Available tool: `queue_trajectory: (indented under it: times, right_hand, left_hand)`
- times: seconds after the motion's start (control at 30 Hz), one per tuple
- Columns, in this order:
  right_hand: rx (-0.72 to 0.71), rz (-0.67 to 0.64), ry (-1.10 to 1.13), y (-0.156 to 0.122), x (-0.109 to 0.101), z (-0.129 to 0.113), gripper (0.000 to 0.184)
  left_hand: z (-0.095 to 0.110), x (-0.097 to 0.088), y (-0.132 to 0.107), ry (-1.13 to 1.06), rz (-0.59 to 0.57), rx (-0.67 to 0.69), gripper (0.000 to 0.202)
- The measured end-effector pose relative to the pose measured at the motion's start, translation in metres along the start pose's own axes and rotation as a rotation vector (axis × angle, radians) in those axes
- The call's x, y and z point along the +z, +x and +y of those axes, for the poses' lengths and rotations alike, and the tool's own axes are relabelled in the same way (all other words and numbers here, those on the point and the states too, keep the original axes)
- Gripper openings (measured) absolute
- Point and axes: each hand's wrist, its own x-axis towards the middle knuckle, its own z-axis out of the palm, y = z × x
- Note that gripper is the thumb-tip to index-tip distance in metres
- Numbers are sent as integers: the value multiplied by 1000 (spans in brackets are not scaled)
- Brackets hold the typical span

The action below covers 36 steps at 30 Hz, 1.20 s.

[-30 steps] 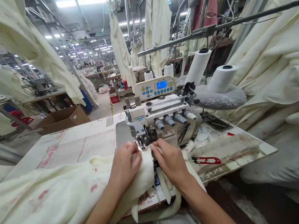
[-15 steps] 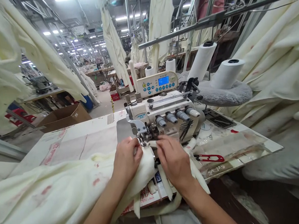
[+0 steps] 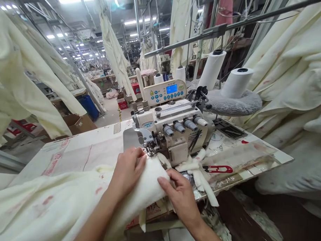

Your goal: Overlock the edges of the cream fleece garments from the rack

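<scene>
Cream fabric (image 3: 150, 183) with reddish marks lies across the front of the table and runs up to the presser foot (image 3: 151, 148) of a white overlock sewing machine (image 3: 147, 120). Just left of the foot, my left hand (image 3: 128, 168) is closed on the fabric, fingertips close to the needle area. My right hand (image 3: 180, 195) pinches the fabric's right edge between thumb and fingers, nearer to me. Cut fabric strips (image 3: 198, 171) lie right of the machine's front, beside red-handled thread snips (image 3: 219, 169).
White thread cones (image 3: 211, 69) stand behind the machine, near a grey fluffy pad (image 3: 232, 103). Cream garments (image 3: 291, 76) hang at right and left. A metal bar (image 3: 184, 42) crosses above. A cardboard box (image 3: 80, 124) stands beyond the table.
My right hand has moved from beside the presser foot down toward me and now grips the fabric edge. My left hand stays by the foot. The view has shifted slightly.
</scene>
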Motion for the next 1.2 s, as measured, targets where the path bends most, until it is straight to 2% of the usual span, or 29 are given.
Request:
queue_trajectory:
  times: [0.1, 0.27, 0.43, 0.47, 0.53, 0.6, 0.67, 0.7, 0.77, 0.9, 1.0, 1.07, 1.13, 1.2]
  right_hand:
    - [-41, 4, -91, -4, -9, -4, 30]
    - [182, -129, 16, -2, -13, 7, 37]
    - [228, -133, 133, 6, -9, 7, 34]
    - [242, -152, 185, 6, -9, 6, 32]
    - [271, -219, 284, 3, -12, 5, 26]
    - [277, -276, 273, -2, -16, 3, 20]
    - [239, -281, 149, -8, -19, 1, 11]
    - [205, -268, 78, -10, -20, 0, 8]
    - [128, -240, -23, -14, -20, -2, 10]
    - [66, -212, -108, -17, -17, -7, 17]
    - [57, -212, -92, -18, -17, -12, 22]
    - [104, -271, 27, -19, -19, -16, 20]
    - [210, -397, 189, -21, -23, -18, 19]
    - [229, -486, 172, -23, -27, -16, 19]
  left_hand:
    - [-2, 2, -3, -30, 16, -10, 14]
    - [-4, 9, 1, -48, 49, -15, 13]
    - [-4, 7, 14, 12, 69, -42, 13]
    - [-3, 8, 11, 63, 103, -30, 14]
    - [0, 10, -5, 168, 243, 43, 13]
    - [5, 18, -31, 204, 360, 205, 19]
    - [9, 29, -59, 171, 364, 359, 29]
    - [10, 35, -70, 154, 344, 394, 30]
    - [13, 45, -82, 145, 358, 377, 26]
    - [20, 49, -79, 88, 486, 382, 14]
    - [25, 46, -76, 21, 522, 404, 14]
    - [25, 45, -78, 32, 536, 423, 18]
    - [22, 47, -81, 95, 565, 470, 25]
    - [18, 49, -84, 167, 595, 527, 29]
